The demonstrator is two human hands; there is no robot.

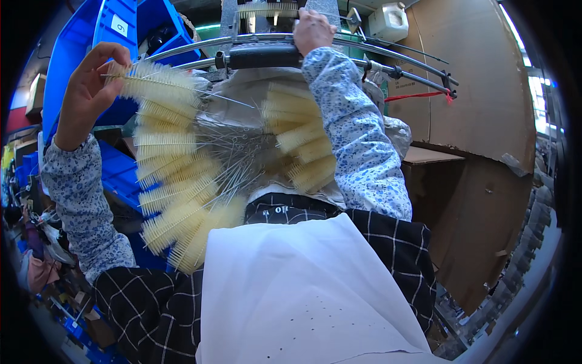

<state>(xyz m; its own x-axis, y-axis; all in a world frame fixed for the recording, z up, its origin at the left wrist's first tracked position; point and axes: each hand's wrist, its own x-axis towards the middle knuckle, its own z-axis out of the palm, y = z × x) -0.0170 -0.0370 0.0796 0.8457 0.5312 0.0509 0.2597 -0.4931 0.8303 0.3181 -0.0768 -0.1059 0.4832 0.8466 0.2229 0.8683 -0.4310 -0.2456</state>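
The left grip (88,91) pinches one brush (159,80) between thumb and fingers at its bristled left end. The brush is up in the air off the far left corner of the pale cloth (236,90) across the lap. It extends to the right of this grip, its long axis running left to right and dipping slightly toward the person; the bare stem (230,100) points over the cloth's far part. The left hand is the nearer one, already on the brush; the right grip (314,30) is well apart, beyond the stem's tip and farther from the person. Its fingers curl at the metal frame (357,43), by the right end of the black sleeve (264,56); I cannot tell whether they pinch anything.

Counted: one brush in the left hand, and one more (268,9) across the frame's far side, left of the right grip. Along the cloth's left edge is a left pile (163,144) of at least six, bristles outward, stems fanning to the middle; toward the right edge is a right pile (294,109) of at least four, partly behind the sleeve of the right arm. Overlap prevents an exact count. There are also one black sleeve, one red string (418,95) and one white jug (388,23).
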